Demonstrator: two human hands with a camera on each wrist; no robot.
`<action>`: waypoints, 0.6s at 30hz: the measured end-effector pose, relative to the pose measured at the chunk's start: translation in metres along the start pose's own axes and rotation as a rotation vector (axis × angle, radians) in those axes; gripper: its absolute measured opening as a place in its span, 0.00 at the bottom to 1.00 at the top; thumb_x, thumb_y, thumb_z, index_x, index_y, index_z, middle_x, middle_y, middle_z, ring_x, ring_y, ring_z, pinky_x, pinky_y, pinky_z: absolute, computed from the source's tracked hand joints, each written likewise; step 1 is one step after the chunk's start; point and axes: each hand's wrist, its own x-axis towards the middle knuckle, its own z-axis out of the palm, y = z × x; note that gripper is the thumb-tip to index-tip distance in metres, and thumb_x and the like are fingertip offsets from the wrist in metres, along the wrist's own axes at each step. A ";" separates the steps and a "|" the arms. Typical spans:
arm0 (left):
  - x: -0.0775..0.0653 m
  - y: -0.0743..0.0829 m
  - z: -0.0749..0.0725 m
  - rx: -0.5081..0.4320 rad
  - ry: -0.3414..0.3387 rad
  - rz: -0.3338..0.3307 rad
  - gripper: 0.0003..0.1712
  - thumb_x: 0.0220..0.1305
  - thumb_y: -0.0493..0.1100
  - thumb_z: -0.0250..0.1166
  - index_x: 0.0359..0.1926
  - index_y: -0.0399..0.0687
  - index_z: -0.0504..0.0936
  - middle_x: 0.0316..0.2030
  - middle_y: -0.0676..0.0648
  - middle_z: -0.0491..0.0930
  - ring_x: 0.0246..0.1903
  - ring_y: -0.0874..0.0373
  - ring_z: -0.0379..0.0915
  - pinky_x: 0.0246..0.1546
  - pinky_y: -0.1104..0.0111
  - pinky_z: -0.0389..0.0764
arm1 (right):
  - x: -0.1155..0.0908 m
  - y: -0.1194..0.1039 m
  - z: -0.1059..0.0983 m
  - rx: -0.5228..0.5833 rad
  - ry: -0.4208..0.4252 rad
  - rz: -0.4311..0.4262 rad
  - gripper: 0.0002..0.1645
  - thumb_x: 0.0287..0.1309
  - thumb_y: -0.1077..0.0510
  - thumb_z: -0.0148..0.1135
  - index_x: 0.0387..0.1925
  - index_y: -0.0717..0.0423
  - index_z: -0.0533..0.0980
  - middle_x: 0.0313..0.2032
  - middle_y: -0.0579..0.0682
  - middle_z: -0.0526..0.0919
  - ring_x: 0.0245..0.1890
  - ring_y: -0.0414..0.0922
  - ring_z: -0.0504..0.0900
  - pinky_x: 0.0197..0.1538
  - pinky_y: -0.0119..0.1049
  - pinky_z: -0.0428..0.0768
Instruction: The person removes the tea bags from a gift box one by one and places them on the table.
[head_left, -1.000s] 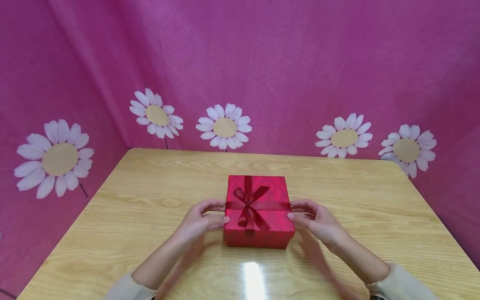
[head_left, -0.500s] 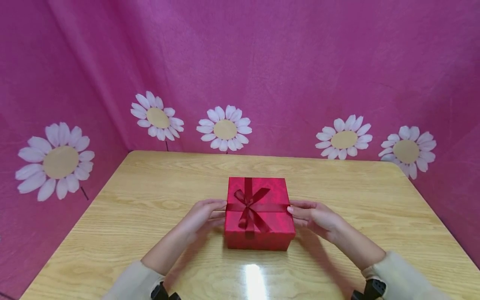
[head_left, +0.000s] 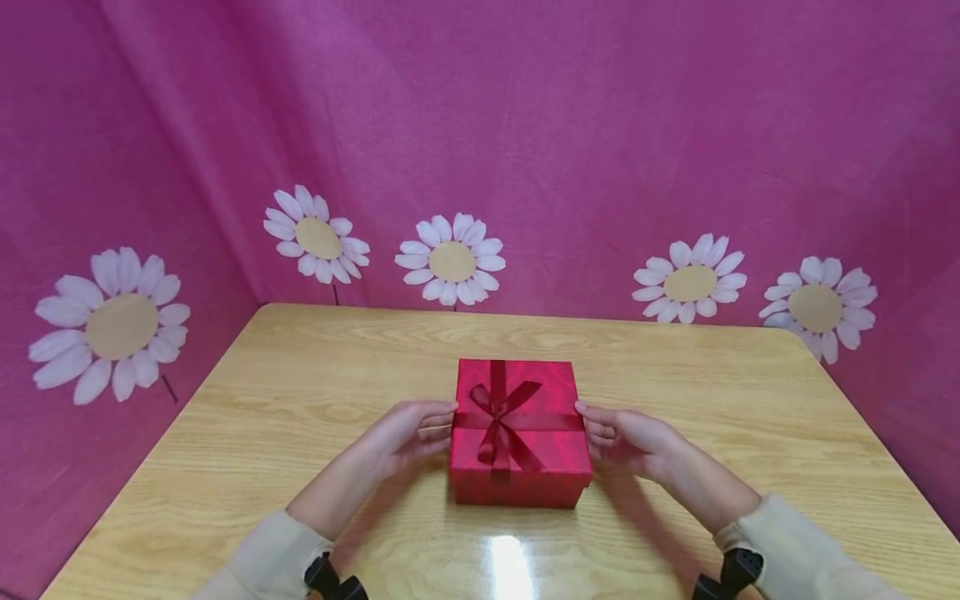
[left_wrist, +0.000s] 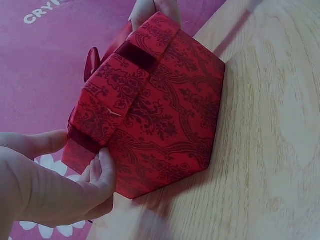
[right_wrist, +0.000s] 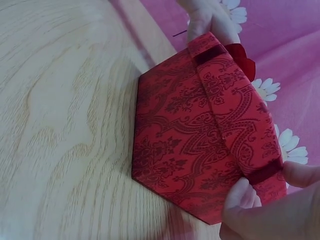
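Note:
A square red gift box (head_left: pixel 517 492) stands on the wooden table, its lid (head_left: pixel 551 379) on top. A dark red ribbon (head_left: pixel 551 422) crosses the lid and is tied in a bow (head_left: pixel 510 404). My left hand (head_left: pixel 405 432) pinches the lid's left edge. In the left wrist view its thumb is at the upper edge by the ribbon and its fingertips are at the lower rim. On the opposite edge, my right hand (head_left: pixel 636 440) pinches the lid in the same way. Both wrist views show the lid seated on the patterned box.
The light wooden table (head_left: pixel 300 367) spreads around the box. A pink cloth (head_left: pixel 525 125) with large white daisies rises behind and beside it. Black wrist devices (head_left: pixel 333 579) sit by the beige sleeves (head_left: pixel 262 554). A bright reflection lies on the tabletop in front.
Both hands have shifted their hold slightly toward the far side, with the right thumb now at the lid's edge by the ribbon. The box stays in place; the view tips slightly.

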 end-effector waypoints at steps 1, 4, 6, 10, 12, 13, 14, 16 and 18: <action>0.000 0.000 0.000 -0.004 -0.001 -0.004 0.23 0.67 0.40 0.57 0.58 0.30 0.73 0.48 0.41 0.81 0.42 0.58 0.79 0.53 0.66 0.83 | 0.000 0.000 0.000 0.006 0.004 0.004 0.15 0.69 0.56 0.51 0.28 0.46 0.81 0.21 0.37 0.80 0.23 0.32 0.70 0.38 0.25 0.75; 0.000 0.001 0.000 -0.010 -0.006 -0.013 0.23 0.67 0.40 0.57 0.58 0.29 0.73 0.47 0.42 0.80 0.42 0.58 0.78 0.50 0.67 0.84 | -0.002 0.000 0.001 0.017 0.001 0.005 0.15 0.69 0.56 0.51 0.28 0.46 0.80 0.20 0.38 0.79 0.24 0.32 0.70 0.39 0.26 0.76; -0.001 0.002 0.001 -0.006 -0.007 -0.021 0.23 0.67 0.40 0.57 0.58 0.29 0.73 0.47 0.42 0.80 0.42 0.58 0.78 0.50 0.67 0.83 | -0.002 0.000 0.002 0.019 0.002 0.009 0.15 0.69 0.56 0.51 0.27 0.47 0.80 0.19 0.38 0.78 0.23 0.32 0.68 0.39 0.26 0.75; -0.003 0.004 0.001 -0.003 -0.014 -0.028 0.23 0.67 0.40 0.57 0.58 0.29 0.72 0.49 0.41 0.79 0.44 0.56 0.78 0.52 0.66 0.83 | -0.004 -0.001 0.003 0.007 -0.018 0.016 0.17 0.70 0.56 0.49 0.25 0.47 0.78 0.18 0.37 0.75 0.22 0.33 0.62 0.37 0.26 0.71; -0.005 0.005 0.002 0.001 -0.016 -0.030 0.23 0.67 0.40 0.57 0.59 0.29 0.72 0.51 0.40 0.79 0.44 0.56 0.78 0.53 0.66 0.82 | -0.004 -0.001 0.003 0.011 -0.026 0.015 0.17 0.70 0.56 0.49 0.25 0.47 0.79 0.18 0.37 0.76 0.22 0.33 0.62 0.37 0.25 0.72; -0.006 0.005 0.002 0.002 -0.014 -0.031 0.23 0.67 0.40 0.57 0.59 0.29 0.72 0.51 0.40 0.78 0.44 0.56 0.78 0.53 0.66 0.82 | -0.005 -0.001 0.003 0.011 -0.031 0.013 0.17 0.70 0.56 0.49 0.26 0.47 0.79 0.18 0.37 0.76 0.22 0.33 0.62 0.37 0.25 0.73; -0.006 0.006 0.002 0.006 -0.011 -0.032 0.23 0.67 0.40 0.57 0.59 0.29 0.72 0.51 0.39 0.78 0.44 0.56 0.78 0.53 0.65 0.82 | -0.005 -0.001 0.004 0.012 -0.033 0.011 0.17 0.70 0.57 0.49 0.26 0.47 0.80 0.19 0.37 0.77 0.22 0.32 0.64 0.37 0.25 0.74; -0.006 0.006 0.002 0.013 -0.005 -0.036 0.23 0.67 0.40 0.57 0.59 0.29 0.72 0.52 0.39 0.78 0.43 0.56 0.78 0.54 0.64 0.82 | -0.005 -0.001 0.005 0.018 -0.028 0.012 0.16 0.69 0.57 0.50 0.27 0.48 0.81 0.21 0.37 0.80 0.23 0.32 0.68 0.39 0.26 0.77; -0.007 0.006 0.002 0.018 0.001 -0.038 0.23 0.67 0.40 0.57 0.58 0.30 0.73 0.51 0.39 0.79 0.42 0.57 0.79 0.53 0.64 0.82 | -0.006 -0.001 0.006 0.026 -0.029 0.012 0.16 0.69 0.57 0.50 0.28 0.48 0.81 0.23 0.38 0.83 0.25 0.32 0.73 0.40 0.26 0.79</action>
